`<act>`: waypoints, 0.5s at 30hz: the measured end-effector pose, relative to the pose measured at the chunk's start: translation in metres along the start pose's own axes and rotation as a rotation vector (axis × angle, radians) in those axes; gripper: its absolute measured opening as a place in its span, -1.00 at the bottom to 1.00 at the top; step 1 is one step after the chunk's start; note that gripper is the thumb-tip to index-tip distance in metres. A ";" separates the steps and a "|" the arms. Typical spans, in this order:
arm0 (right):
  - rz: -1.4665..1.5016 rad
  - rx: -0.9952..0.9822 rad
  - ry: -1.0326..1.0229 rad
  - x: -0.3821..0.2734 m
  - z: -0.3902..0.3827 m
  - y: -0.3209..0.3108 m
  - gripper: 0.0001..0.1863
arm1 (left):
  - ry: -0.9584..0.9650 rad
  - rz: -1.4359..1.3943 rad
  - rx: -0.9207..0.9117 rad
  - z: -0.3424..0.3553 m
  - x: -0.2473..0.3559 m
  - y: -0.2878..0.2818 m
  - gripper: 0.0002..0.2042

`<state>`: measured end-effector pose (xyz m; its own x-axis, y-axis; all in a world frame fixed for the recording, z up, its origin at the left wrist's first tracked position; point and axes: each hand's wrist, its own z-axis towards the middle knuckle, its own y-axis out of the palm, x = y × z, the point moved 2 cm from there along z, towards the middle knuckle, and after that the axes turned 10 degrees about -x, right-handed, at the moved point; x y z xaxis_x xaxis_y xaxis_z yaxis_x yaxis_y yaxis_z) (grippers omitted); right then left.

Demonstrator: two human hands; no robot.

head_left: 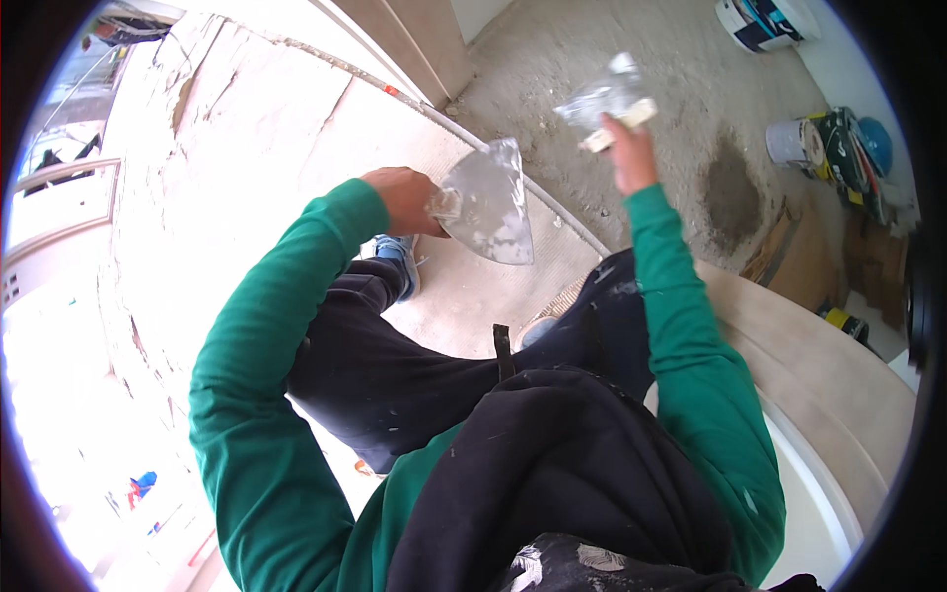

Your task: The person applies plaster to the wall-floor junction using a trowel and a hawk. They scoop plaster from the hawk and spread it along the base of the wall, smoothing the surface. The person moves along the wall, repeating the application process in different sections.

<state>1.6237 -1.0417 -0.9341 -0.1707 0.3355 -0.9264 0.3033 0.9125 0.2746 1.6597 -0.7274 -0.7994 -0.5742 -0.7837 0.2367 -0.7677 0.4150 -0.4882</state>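
Note:
My left hand (402, 200) is closed on the handle of a broad putty knife (493, 207). Its flared metal blade points right and carries white smears of filler. Further right and farther off, my right hand (631, 153) grips a spatula (604, 99) by a cream bar along one edge. A white lump sits at the far corner of the spatula's blade, which is blurred. The two blades are apart, and both are held up above the floor.
Below, a pipe or rail (567, 212) runs diagonally between pale boarding and the dusty floor (533, 79). Buckets (789, 143) stand at the right, beside cardboard (789, 252). Another bucket (764, 22) is at the top right. A curved tan ledge (809, 355) lies beside my right arm.

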 end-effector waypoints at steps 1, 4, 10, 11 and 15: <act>-0.205 -0.064 -0.017 0.029 0.014 0.002 -0.65 | 0.015 -0.074 0.081 -0.013 0.000 -0.001 -0.60; -0.880 -0.326 -0.058 0.088 0.018 0.037 -0.58 | -0.068 -0.364 0.287 -0.076 -0.003 0.015 -0.68; -1.281 -0.496 -0.067 0.103 0.007 0.061 -0.60 | -0.018 -0.875 0.778 -0.144 -0.069 0.023 -0.82; -1.251 -0.474 -0.106 0.106 0.011 0.058 -0.60 | 0.067 -0.967 0.909 -0.145 -0.074 0.023 -0.83; -1.126 -0.472 -0.121 0.099 0.019 0.085 -0.61 | 0.400 -1.435 1.397 -0.112 -0.088 0.022 -0.67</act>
<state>1.6503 -0.9354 -1.0072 -0.0223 -0.6963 -0.7175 -0.3304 0.6824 -0.6520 1.6617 -0.5980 -0.7368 -0.0471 0.0476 0.9978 -0.0491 -0.9978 0.0453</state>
